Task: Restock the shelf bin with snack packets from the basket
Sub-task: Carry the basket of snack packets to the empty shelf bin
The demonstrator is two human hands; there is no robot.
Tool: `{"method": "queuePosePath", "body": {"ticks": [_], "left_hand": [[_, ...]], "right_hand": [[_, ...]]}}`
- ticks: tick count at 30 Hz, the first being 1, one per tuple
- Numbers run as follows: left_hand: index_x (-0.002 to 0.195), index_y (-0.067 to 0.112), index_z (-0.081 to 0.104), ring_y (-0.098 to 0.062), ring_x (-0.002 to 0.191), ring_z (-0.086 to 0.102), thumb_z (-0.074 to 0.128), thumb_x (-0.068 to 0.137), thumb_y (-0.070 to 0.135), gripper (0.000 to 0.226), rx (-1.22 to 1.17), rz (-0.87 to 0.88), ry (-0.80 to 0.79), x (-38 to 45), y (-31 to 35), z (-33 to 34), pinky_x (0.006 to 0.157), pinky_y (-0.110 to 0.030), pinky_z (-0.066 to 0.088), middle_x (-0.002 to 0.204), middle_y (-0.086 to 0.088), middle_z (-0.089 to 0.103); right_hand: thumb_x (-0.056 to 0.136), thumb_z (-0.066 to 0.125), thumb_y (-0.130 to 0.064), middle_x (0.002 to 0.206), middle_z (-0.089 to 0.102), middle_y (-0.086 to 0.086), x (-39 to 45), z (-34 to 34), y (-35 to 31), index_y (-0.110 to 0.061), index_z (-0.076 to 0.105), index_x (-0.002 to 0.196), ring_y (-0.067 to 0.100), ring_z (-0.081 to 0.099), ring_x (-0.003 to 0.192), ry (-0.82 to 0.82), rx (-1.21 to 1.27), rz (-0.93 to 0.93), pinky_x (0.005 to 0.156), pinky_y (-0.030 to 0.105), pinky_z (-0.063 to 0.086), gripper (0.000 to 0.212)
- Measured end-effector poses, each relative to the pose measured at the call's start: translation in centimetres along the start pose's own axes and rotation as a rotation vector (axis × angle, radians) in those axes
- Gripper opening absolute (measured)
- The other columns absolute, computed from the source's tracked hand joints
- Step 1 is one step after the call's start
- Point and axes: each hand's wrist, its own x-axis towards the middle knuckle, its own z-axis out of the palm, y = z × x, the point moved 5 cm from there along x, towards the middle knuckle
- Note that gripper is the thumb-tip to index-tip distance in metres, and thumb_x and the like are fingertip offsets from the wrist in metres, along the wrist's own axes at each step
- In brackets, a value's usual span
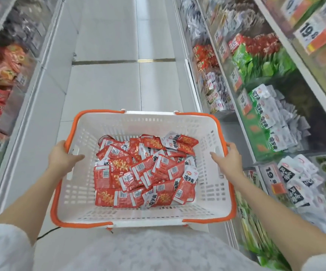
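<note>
Left hand (61, 157) and right hand (229, 158) each grip the basket (207, 173) rim; a tilt could spill the loose packets (144, 171) from it.

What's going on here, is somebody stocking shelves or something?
A person stands in a shop aisle carrying a white basket with orange handles. The left hand and right hand each grip a side rim. Red snack packets are piled inside. Shelf bins of packets line the right side; no packet has been picked up yet.
</note>
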Motion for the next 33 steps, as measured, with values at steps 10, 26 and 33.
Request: {"method": "queuePosePath", "body": {"ticks": [10, 26, 33], "left_hand": [[0.100, 0.011, 0.046, -0.026, 0.054, 0.050, 0.078, 0.076, 0.013, 0.040, 0.007, 0.072, -0.024, 9.3, 10.2, 1.3, 0.047, -0.031, 0.042, 0.070, -0.005, 0.049], [0.090, 0.006, 0.051, -0.029, 0.057, 0.052, 0.085, 0.068, 0.017, 0.042, 0.198, 0.186, -0.102, 22.2, 25.8, 6.5, 0.055, -0.039, 0.047, 0.068, -0.009, 0.052], [0.093, 0.008, 0.050, -0.029, 0.057, 0.052, 0.084, 0.068, 0.017, 0.043, 0.224, 0.314, -0.101, 26.6, 35.7, 6.6, 0.055, -0.039, 0.048, 0.074, -0.010, 0.054]], "right_hand": [[0.078, 0.075, -0.026, 0.099, 0.067, 0.005, 9.2, 0.3, -3.1, -0.009, 0.055, 0.118, 0.028, 0.065, 0.089, 0.059, 0.054, 0.111, 0.076, 0.049, 0.056, 0.047], [0.082, 0.074, -0.030, 0.101, 0.065, -0.001, 19.8, 0.2, -2.2, -0.017, 0.053, 0.116, 0.021, 0.064, 0.085, -0.025, 0.208, 0.298, 0.062, 0.037, 0.056, 0.042], [0.083, 0.073, -0.030, 0.104, 0.065, -0.003, 23.8, -1.6, -4.6, -0.024, 0.051, 0.114, 0.024, 0.064, 0.094, 0.079, 0.321, 0.292, 0.079, 0.053, 0.056, 0.038]]}}
